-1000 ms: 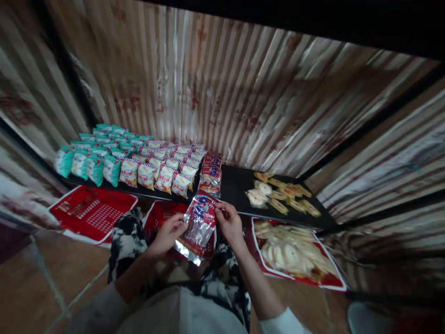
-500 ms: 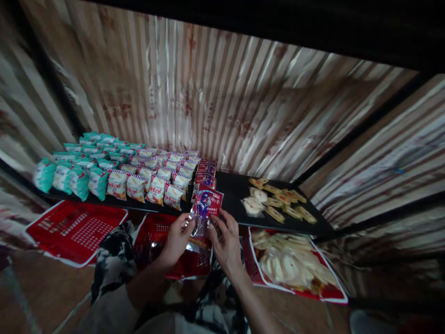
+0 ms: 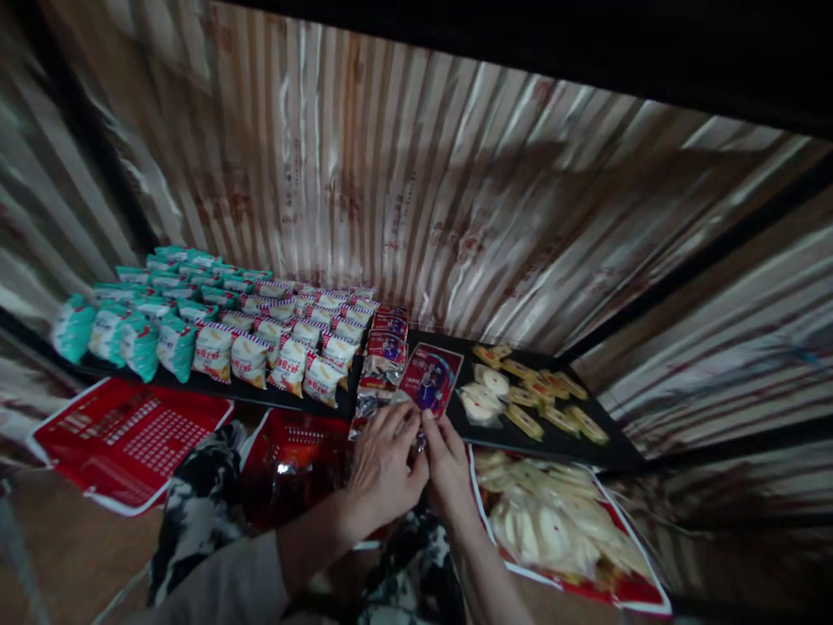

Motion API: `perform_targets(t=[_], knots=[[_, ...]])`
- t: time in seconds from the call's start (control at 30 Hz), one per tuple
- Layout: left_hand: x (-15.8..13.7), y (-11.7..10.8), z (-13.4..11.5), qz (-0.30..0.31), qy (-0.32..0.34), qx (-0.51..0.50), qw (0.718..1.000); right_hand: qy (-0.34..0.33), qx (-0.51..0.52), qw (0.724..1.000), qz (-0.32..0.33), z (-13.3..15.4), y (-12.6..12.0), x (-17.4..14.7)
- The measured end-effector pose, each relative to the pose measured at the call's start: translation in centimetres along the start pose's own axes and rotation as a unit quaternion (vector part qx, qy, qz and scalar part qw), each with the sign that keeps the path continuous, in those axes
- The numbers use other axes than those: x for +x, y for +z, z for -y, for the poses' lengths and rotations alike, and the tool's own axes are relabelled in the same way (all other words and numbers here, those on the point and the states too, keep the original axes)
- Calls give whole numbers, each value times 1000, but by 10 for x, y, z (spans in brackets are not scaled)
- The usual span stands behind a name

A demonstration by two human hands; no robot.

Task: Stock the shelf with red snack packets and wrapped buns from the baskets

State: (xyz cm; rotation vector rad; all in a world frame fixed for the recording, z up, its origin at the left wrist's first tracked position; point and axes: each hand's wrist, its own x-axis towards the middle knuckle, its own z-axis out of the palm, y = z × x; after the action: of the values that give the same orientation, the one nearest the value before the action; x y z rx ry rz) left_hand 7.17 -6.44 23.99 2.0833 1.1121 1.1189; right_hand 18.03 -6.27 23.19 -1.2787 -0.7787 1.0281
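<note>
A red and purple snack packet (image 3: pixel 430 378) lies or leans on the black shelf just right of a short row of similar packets (image 3: pixel 385 347). My right hand (image 3: pixel 449 464) is closed on the packet's lower edge. Beside it, my left hand (image 3: pixel 389 460) has bent fingers against the same edge, its thumb toward the right hand; the fingers partly cover the bottom of the packet. A silver, foil-like packet (image 3: pixel 370 404) sits at the front of the row, partly behind the left hand.
White snack bags (image 3: pixel 286 360) and teal bags (image 3: pixel 140 343) stand in rows on the left. Yellow-wrapped pieces (image 3: pixel 524 421) and pale round packs (image 3: pixel 480 404) lie on the right. Below are red baskets (image 3: pixel 140 434), one with pale packs (image 3: pixel 553 521).
The packet has moved from in front of the row to the right, onto the shelf. Both hands have come closer together at its lower edge. The view has shifted slightly.
</note>
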Motion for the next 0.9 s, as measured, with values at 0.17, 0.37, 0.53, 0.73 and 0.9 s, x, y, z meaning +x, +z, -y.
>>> perform_targets(t=[0.17, 0.37, 0.53, 0.73, 0.9], knots=[[-14, 3, 22, -43, -56, -42, 997, 93, 87, 988, -87, -13, -15, 16], [-33, 19, 63, -10, -286, -252, 925, 171, 154, 966, -117, -16, -32, 28], [-31, 27, 70, -6, -371, -432, 822, 150, 149, 970, -118, -15, -27, 35], [-7, 25, 61, 7, -346, -452, 822, 117, 119, 984, -57, -16, -9, 47], [4, 23, 64, -26, -364, -453, 813, 47, -6, 998, -37, -22, -5, 55]])
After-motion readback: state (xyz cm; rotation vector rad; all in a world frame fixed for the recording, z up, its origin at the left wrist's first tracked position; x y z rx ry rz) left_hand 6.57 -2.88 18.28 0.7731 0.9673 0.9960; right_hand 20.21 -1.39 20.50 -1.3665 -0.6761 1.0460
